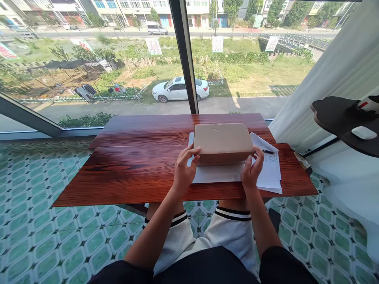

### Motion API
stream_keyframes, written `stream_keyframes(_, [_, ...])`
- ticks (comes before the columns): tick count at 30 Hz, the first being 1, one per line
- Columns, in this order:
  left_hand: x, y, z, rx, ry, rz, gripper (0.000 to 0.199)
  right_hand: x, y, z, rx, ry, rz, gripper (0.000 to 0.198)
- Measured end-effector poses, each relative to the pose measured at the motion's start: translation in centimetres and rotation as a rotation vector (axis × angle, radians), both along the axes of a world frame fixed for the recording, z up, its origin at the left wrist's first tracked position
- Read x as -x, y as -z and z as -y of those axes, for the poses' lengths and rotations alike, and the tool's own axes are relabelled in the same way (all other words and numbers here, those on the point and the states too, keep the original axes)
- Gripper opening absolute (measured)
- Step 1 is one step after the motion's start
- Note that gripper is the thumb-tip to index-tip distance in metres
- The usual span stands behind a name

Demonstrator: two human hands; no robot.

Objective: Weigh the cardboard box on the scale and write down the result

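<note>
A brown cardboard box (223, 139), closed on top, is held between my two hands above the right half of the wooden table. My left hand (186, 167) grips its near left corner, with fingers on the side and thumb at the front. At the near right corner my right hand (252, 166) closes on the box, thumb toward the front face. Beneath the box lies a flat pale grey-white sheet or folder (217, 174), partly covered by it. Whether the box touches that surface or is slightly raised, I cannot tell.
White papers (269, 173) with a dark pen (268, 151) lie right of the box. The reddish-brown table (130, 165) stands against a large window. A dark shelf (340, 122) holding a white mouse (364, 133) juts in at right, beside a white curtain (325, 79).
</note>
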State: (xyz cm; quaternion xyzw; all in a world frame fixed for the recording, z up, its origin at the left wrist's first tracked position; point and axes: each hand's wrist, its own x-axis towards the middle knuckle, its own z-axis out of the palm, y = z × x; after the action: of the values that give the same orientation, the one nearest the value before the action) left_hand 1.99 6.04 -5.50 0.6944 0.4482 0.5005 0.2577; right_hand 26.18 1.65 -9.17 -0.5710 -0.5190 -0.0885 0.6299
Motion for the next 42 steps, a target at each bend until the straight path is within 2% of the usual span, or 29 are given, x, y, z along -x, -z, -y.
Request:
stream_keyframes(9, [-0.5,-0.7,0.6,0.072,0.025,0.063,0.031,-0.1,-0.3,0.1,0.044,-0.021,0.002,0.046])
stream_keyframes(19, [-1.0,0.2,1.1,0.133,-0.016,-0.018,0.039,0.1,-0.8,0.1,0.111,0.023,-0.026,0.047])
stream_keyframes(23, [-1.2,0.3,1.1,0.141,-0.034,-0.031,0.038,-0.1,-2.0,0.5,0.193,0.055,-0.028,0.046])
stream_keyframes(28, [-1.4,0.1,1.1,0.134,-0.042,-0.019,0.035,0.1,-3.8,0.9,0.315,0.076,-0.136,0.054])
stream_keyframes(34, [-2.0,-0.5,1.4,0.121,-0.069,-0.019,0.031,0.5,-3.9,0.5,0.285,0.111,-0.250,0.052])
stream_keyframes(42, [-1.3,-0.8,2.1,0.103,-0.108,-0.042,0.031,1.3,-5.0,0.9,0.265,0.083,-0.258,0.053])
